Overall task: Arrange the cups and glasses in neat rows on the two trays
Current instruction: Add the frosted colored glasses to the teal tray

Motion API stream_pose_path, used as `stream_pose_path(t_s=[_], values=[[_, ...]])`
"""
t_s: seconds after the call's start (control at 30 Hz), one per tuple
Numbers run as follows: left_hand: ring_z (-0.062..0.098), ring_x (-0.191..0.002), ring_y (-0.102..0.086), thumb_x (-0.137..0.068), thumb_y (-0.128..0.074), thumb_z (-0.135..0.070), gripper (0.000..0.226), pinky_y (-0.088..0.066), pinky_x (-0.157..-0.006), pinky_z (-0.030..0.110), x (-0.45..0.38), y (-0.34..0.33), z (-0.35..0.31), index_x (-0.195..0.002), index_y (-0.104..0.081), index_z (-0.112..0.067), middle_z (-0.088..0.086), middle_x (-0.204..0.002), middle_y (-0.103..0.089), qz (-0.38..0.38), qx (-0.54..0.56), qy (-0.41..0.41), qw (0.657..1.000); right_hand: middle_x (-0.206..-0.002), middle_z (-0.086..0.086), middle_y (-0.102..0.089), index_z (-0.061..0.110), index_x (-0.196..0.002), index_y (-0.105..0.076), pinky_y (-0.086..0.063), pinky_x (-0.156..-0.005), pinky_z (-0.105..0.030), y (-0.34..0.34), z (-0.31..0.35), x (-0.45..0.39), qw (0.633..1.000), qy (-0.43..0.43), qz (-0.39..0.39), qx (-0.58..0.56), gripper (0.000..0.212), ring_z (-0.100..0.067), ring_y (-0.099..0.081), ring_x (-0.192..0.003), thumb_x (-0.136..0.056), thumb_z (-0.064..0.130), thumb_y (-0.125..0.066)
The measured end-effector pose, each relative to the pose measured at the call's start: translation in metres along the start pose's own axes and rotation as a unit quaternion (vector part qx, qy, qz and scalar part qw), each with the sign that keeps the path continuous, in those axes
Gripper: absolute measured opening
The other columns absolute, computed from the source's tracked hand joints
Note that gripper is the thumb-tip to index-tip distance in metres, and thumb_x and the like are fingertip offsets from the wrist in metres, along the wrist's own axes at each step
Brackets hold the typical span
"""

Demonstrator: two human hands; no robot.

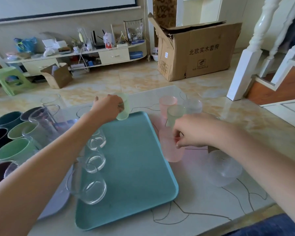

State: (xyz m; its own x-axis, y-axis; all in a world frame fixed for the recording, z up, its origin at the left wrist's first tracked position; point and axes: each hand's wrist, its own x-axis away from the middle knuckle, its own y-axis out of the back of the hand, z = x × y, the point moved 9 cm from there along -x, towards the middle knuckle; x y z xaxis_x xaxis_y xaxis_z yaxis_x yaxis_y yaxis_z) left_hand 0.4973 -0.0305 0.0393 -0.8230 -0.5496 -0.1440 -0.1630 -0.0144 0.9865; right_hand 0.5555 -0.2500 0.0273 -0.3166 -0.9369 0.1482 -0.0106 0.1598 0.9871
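Note:
A teal tray [134, 167] lies on the marble table with three clear glasses [94, 160] in a column along its left side. My left hand [109, 108] grips a frosted green cup [123, 108] over the tray's far edge. My right hand [192, 132] is closed on the rim of a frosted pink cup [172, 150] standing just right of the tray. Behind it stand another green cup [174, 114], a pink cup [167, 103] and a frosted clear cup [193, 105]. One more frosted clear cup [222, 167] sits under my right forearm.
On the left, a second tray [56, 205] holds dark, green and clear mugs [14, 135], crowded together. Beyond the table is tiled floor with a large cardboard box [197, 50], a low shelf unit [75, 55], a green stool [10, 79] and stairs [279, 79].

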Motion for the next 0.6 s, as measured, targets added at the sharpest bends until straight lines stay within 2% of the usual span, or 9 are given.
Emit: stream_pose_path(t_s=[0.07,0.17,0.27,0.37,0.47,0.53,0.6], values=[[0.019,-0.084,-0.048,-0.091,-0.05,-0.016,0.018,-0.024,-0.108,0.057,-0.015,-0.007,0.022,-0.09,-0.068,-0.018,0.001,-0.098,-0.068,0.008,-0.004,0.014,1.0,-0.061,0.01,-0.044,0.026,-0.071,-0.055,-0.023,-0.047,-0.022,0.007,0.014,-0.008,0.999,0.02,-0.027,-0.002,0.017,-0.019,-0.049,-0.065,-0.079,0.036,-0.066],[0.019,-0.083,-0.046,-0.088,-0.059,-0.021,0.013,-0.025,-0.11,0.048,-0.028,-0.023,0.038,-0.093,-0.071,-0.019,0.003,-0.098,-0.069,0.034,-0.006,0.015,0.999,-0.071,0.007,-0.053,0.026,-0.082,-0.065,-0.025,-0.048,-0.022,0.012,0.029,-0.023,0.998,0.039,-0.04,-0.01,0.011,-0.021,-0.055,-0.077,-0.079,0.036,-0.066],[0.019,-0.084,-0.048,-0.083,-0.064,-0.022,0.014,-0.029,-0.106,0.04,-0.033,-0.043,0.041,-0.094,-0.072,-0.021,0.005,-0.099,-0.07,0.069,-0.01,0.01,0.998,-0.082,0.005,-0.059,0.027,-0.086,-0.067,-0.026,-0.049,-0.022,0.013,0.042,-0.037,0.997,0.057,-0.04,-0.024,0.012,-0.021,-0.06,-0.087,-0.079,0.037,-0.068],[0.02,-0.087,-0.052,-0.08,-0.068,-0.022,0.014,-0.035,-0.1,0.038,-0.03,-0.06,0.043,-0.094,-0.073,-0.021,0.003,-0.098,-0.069,0.114,-0.02,0.018,0.993,-0.081,0.006,-0.06,0.028,-0.083,-0.066,-0.025,-0.048,-0.021,0.014,0.052,-0.049,0.997,0.067,-0.038,-0.033,0.011,-0.021,-0.059,-0.082,-0.079,0.038,-0.068],[0.024,-0.092,-0.057,-0.079,-0.07,-0.022,0.016,-0.041,-0.089,0.033,-0.026,-0.062,0.05,-0.095,-0.073,-0.02,0.005,-0.097,-0.069,0.128,-0.018,0.034,0.991,-0.068,0.011,-0.052,0.029,-0.075,-0.06,-0.024,-0.048,-0.021,0.018,0.057,-0.057,0.997,0.065,-0.038,-0.034,0.013,-0.018,-0.052,-0.073,-0.079,0.037,-0.069],[0.026,-0.088,-0.058,-0.077,-0.071,-0.021,0.018,-0.045,-0.085,0.033,-0.023,-0.062,0.051,-0.095,-0.073,-0.019,0.007,-0.094,-0.069,0.15,-0.018,0.035,0.988,-0.063,0.013,-0.047,0.029,-0.073,-0.057,-0.023,-0.048,-0.021,0.019,0.06,-0.062,0.997,0.063,-0.037,-0.033,0.015,-0.018,-0.05,-0.072,-0.079,0.036,-0.069],[0.025,-0.084,-0.056,-0.079,-0.07,-0.022,0.02,-0.043,-0.087,0.033,-0.019,-0.063,0.05,-0.097,-0.073,-0.014,0.008,-0.089,-0.068,0.178,-0.032,0.028,0.983,-0.068,0.01,-0.05,0.032,-0.075,-0.057,-0.023,-0.048,-0.021,0.019,0.064,-0.065,0.997,0.063,-0.036,-0.036,0.014,-0.02,-0.05,-0.074,-0.08,0.036,-0.069]])
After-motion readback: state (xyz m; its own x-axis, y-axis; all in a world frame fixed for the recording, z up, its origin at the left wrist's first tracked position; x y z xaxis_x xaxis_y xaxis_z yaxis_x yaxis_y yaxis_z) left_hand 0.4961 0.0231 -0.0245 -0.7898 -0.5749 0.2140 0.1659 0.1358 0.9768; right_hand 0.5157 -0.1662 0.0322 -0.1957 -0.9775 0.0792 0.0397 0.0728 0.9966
